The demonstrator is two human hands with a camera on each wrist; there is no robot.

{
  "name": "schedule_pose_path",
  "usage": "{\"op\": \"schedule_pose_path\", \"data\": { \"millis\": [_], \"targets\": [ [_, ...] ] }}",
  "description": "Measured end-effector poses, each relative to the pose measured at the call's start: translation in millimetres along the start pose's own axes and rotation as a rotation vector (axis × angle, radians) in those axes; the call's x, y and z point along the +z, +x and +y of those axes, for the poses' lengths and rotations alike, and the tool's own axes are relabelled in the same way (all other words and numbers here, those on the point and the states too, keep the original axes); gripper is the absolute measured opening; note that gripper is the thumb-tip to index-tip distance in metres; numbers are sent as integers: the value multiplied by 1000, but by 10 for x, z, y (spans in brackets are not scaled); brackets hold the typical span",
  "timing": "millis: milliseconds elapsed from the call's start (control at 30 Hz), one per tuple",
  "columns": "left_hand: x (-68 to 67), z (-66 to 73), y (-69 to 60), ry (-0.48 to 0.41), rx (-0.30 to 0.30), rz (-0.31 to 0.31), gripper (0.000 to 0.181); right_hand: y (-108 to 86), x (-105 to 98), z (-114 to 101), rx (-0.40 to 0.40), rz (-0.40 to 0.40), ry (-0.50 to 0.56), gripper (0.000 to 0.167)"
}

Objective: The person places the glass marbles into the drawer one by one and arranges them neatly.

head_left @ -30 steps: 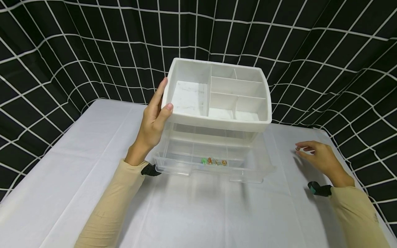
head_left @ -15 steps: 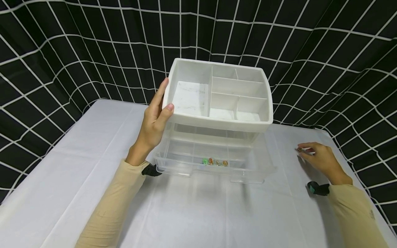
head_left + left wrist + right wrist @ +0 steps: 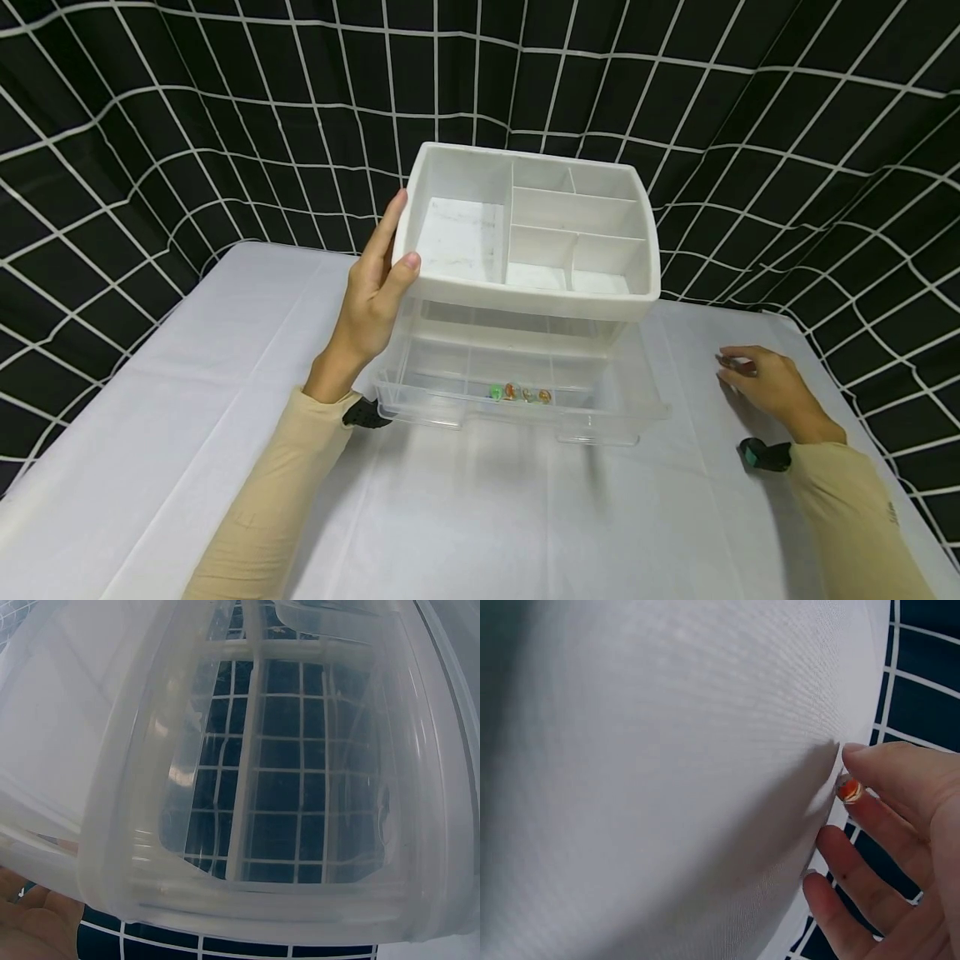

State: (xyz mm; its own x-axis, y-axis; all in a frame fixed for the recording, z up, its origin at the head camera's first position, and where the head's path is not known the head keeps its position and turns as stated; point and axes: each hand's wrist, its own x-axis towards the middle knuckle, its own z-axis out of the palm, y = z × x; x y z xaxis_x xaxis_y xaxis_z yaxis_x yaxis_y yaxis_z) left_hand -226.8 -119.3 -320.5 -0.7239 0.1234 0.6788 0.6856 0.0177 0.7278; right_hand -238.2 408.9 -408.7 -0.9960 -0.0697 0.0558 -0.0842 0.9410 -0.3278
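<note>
My left hand (image 3: 365,304) grips the left side of a white plastic desktop organizer (image 3: 525,300), its thumb on the top rim. The organizer's top has several compartments. Below, a clear drawer (image 3: 420,407) is pulled out toward me. Several glass marbles (image 3: 512,391), one green and others orange-brown, lie in a row near its front. At the right of the table, my right hand (image 3: 776,387) pinches a glass marble (image 3: 849,789) with an orange swirl between thumb and index finger, close to the cloth. In the left wrist view, the drawer's clear plastic fills most of the picture.
A white cloth (image 3: 495,517) covers the table. Behind it and along both sides hangs a black curtain (image 3: 337,125) with a white grid. The drawer front juts out over the table between the two forearms.
My right hand has shifted slightly, its wrist moving a little left, with the marble still at its fingertips. The left hand, organizer and drawer stay in place.
</note>
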Motion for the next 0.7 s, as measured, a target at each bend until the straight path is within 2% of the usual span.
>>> {"op": "schedule_pose_path", "data": {
  "millis": [300, 700],
  "targets": [
    [5, -5, 4, -2, 7, 5, 63, 6, 12, -11, -30, -23, 9, 29],
    [7, 2, 2, -3, 3, 0, 63, 9, 5, -64, -31, -38, 4, 27]
  ]
}}
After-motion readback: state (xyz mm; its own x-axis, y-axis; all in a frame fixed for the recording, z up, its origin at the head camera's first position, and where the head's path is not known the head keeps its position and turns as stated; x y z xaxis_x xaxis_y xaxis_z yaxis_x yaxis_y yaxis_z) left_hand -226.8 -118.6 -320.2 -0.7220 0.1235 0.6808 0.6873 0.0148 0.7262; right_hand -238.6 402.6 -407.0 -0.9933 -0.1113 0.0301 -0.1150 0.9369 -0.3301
